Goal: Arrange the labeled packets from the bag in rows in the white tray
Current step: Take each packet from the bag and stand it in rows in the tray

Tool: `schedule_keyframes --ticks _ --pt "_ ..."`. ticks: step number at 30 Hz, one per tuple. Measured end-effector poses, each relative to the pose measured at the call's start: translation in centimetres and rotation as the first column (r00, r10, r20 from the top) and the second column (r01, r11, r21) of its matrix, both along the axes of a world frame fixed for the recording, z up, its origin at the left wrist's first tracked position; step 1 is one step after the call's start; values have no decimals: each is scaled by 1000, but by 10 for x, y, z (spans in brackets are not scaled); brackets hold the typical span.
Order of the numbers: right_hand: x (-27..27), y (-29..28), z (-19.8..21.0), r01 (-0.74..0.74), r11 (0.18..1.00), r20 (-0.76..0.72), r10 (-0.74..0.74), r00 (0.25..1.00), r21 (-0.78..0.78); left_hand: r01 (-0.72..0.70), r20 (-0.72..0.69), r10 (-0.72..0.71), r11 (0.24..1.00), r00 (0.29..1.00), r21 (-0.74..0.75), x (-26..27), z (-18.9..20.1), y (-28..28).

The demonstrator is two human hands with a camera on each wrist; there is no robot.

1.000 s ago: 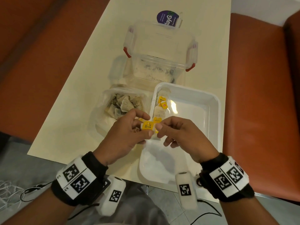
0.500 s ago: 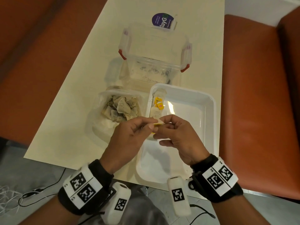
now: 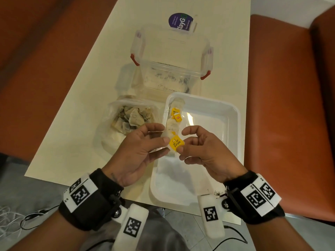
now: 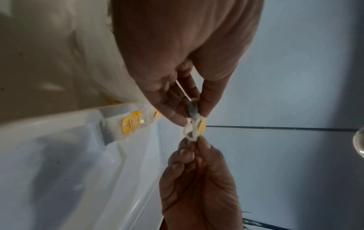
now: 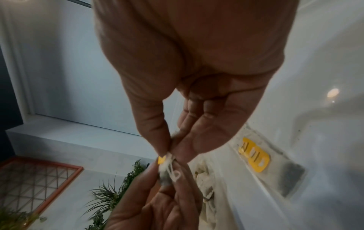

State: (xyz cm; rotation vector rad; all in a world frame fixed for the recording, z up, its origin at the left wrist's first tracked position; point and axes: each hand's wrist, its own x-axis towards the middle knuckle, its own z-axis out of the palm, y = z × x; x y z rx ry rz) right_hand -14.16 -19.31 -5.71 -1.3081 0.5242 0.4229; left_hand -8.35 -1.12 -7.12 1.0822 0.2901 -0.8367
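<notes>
A tea bag packet with a yellow tag (image 3: 175, 144) hangs over the near left part of the white tray (image 3: 235, 124). My left hand (image 3: 163, 137) pinches its pouch (image 4: 194, 109). My right hand (image 3: 183, 149) pinches the tag and looped string (image 5: 171, 161) from the other side. Two packets with yellow tags (image 3: 175, 115) lie in a column along the tray's left wall, also seen in the wrist views (image 4: 131, 123) (image 5: 253, 155). The clear bag (image 3: 134, 118), left of the tray, holds several more packets.
A clear lidded container (image 3: 172, 57) with red clips stands behind the tray and bag, and a purple-labelled item (image 3: 180, 21) lies beyond it. The cream table (image 3: 72, 124) is flanked by orange seating (image 3: 282, 124). The tray's near end overhangs the table's front edge.
The packet's tag has turned from edge-on to face up, showing its print. Both hands have drawn slightly apart while keeping hold of the packet.
</notes>
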Motion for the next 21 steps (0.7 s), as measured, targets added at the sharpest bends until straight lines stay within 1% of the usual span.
schedule_keyframes --ticks 2,5,7,9,12,14,17,19,20,21 --pt "0 -5 1 -41 999 -7 41 999 -34 85 -3 -85 996 996 1 1 3 1" --pt "1 -10 2 -37 998 0 37 999 -46 262 54 -268 960 962 100 -2 6 1" --pt "2 -11 2 -18 999 15 19 1000 -44 325 82 -342 930 936 173 -5 6 -1" --pt "3 -12 2 3 999 33 -2 999 -44 356 111 -392 900 913 252 -8 5 -4" --pt "3 -12 2 -1 999 38 3 999 -40 333 165 -404 880 900 339 -12 3 -6" --pt "0 -12 1 -54 997 0 54 999 -51 298 196 -378 891 905 344 -15 2 -7" --pt "-3 -9 -1 -147 980 -41 143 989 -136 277 222 -381 880 898 386 -18 -1 -6" --pt "-3 -8 -4 -122 978 -42 117 992 -166 265 251 -414 843 875 468 -19 -4 -3" --pt "-2 -9 -7 -95 979 -39 89 995 -182 235 290 -446 803 847 548 -19 -5 -1" --pt "0 -11 -11 -67 973 -31 62 998 -219 184 335 -491 741 804 646 -19 -7 2"
